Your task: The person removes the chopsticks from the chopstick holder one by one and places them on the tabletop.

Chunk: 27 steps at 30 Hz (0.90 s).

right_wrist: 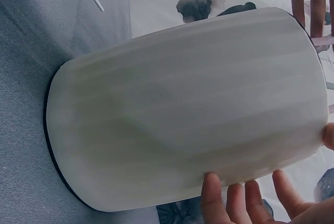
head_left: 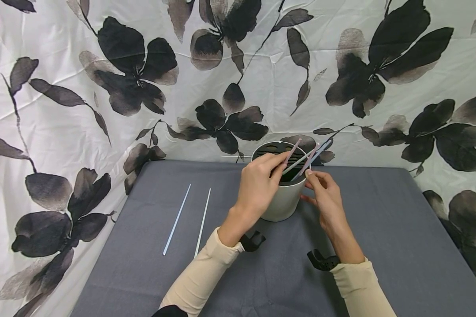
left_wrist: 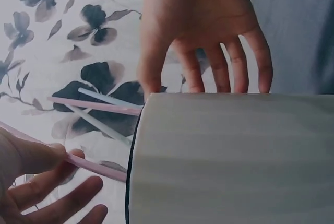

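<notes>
A white round container (head_left: 279,204) with a dark inside stands upright on the table. My left hand (head_left: 258,182) is over its near left rim, pinching a pink straw (left_wrist: 99,169) between thumb and index finger. The straw's lower end passes behind the rim in the left wrist view. Several other straws lean to the right out of the container: a pale one (head_left: 295,164), a second pink one (head_left: 311,156) and blue ones (head_left: 322,151). My right hand (head_left: 326,193) is at the right side, thumb at the rim and fairly straight fingertips touching the wall.
A light blue straw (head_left: 177,219) and a white straw (head_left: 203,220) lie on the grey cloth-covered table (head_left: 388,229), left of the container. The white straw's near end meets my left sleeve (head_left: 206,268) in the head view. Behind hangs a floral curtain (head_left: 285,101).
</notes>
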Available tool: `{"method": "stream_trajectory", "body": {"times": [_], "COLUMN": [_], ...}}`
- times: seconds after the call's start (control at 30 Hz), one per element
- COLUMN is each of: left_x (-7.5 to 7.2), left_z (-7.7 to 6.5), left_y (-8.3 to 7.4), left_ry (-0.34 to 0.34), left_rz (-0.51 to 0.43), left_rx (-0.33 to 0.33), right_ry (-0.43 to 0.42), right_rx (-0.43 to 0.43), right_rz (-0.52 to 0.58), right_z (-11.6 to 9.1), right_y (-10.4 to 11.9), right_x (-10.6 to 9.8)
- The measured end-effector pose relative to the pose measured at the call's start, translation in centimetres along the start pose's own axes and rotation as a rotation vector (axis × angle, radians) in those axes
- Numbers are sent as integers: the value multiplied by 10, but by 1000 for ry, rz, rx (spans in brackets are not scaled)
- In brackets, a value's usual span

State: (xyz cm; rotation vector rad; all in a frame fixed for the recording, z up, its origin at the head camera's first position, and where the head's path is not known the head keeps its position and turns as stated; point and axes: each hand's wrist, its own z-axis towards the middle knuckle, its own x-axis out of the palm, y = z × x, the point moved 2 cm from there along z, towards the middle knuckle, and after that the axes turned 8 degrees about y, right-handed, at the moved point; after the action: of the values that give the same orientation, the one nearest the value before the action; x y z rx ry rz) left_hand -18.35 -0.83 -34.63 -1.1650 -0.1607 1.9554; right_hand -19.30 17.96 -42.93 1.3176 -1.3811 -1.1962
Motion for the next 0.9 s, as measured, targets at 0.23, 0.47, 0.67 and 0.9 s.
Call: {"method": "stream_trajectory", "body": {"times": [0.23,0.47,0.67,0.9], "left_x": [-8,-15,-24,-39], "left_z": [3,7,9,7], "left_y": [9,15,18,20], "left_ry": [-63,-102,-162,-227], "left_rz": [-255,-694,-876,-938], "left_rx": [-24,-42,-7,21], "right_ry": [9,12,13,22], "right_rx": [9,10,4,4], "right_rz": [9,16,18,29], "right_z": [1,1,2,2], "right_y": [1,2,1,1], "right_x": [0,0,-1,-1]}}
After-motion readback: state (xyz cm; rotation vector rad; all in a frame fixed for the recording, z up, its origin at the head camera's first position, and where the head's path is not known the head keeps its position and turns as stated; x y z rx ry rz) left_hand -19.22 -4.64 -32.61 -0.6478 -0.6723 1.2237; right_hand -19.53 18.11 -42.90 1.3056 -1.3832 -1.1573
